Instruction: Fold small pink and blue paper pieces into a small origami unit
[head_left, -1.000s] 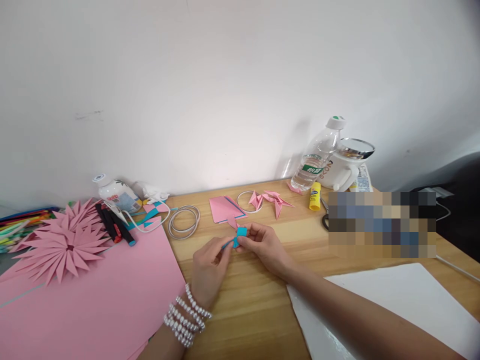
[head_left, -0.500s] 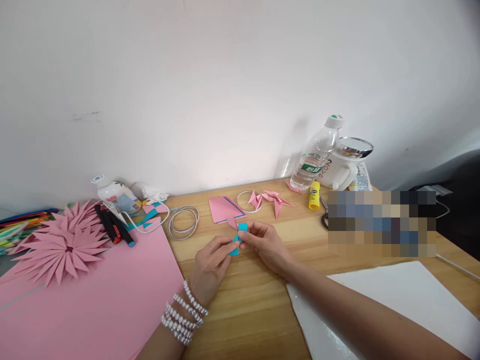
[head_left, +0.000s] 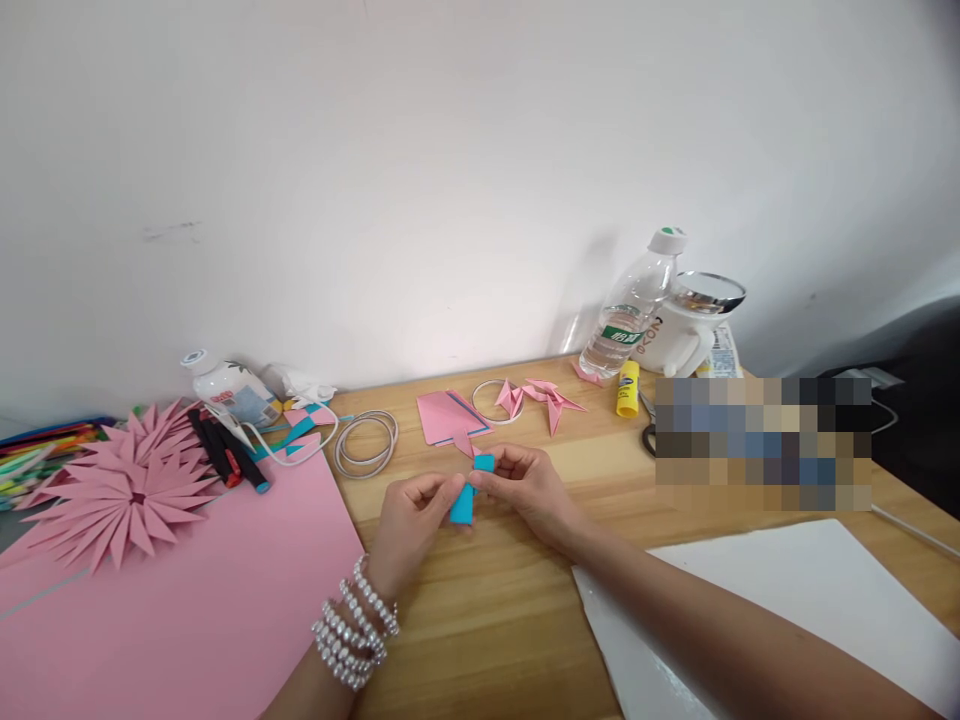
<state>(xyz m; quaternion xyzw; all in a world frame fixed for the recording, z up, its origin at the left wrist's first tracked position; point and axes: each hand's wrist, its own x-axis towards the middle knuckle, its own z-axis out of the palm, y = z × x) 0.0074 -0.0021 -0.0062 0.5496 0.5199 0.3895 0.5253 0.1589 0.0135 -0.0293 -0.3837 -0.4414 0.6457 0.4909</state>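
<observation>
Both my hands meet over the middle of the wooden table [head_left: 495, 620]. My left hand [head_left: 411, 520], with pearl bracelets on its wrist, and my right hand [head_left: 525, 488] both pinch a small folded piece of blue paper [head_left: 466, 494] between their fingertips. Its lower flap hangs down just above the wood. Right behind my hands lie a stack of small pink paper squares [head_left: 447, 416] and folded pink paper pieces [head_left: 547, 398].
A large pink sheet [head_left: 187, 600] and pink paper flowers [head_left: 124, 480] lie at the left with markers [head_left: 225, 450] and a white bottle [head_left: 225, 385]. Wire rings [head_left: 366, 440], a glue stick [head_left: 627, 390], a water bottle [head_left: 630, 310], a white mug [head_left: 686, 335] and a white sheet [head_left: 787, 600] surround my hands.
The blue paper has been turned and unfolded a little: its lower flap now hangs down longer between my fingertips. My left hand shifted slightly left.
</observation>
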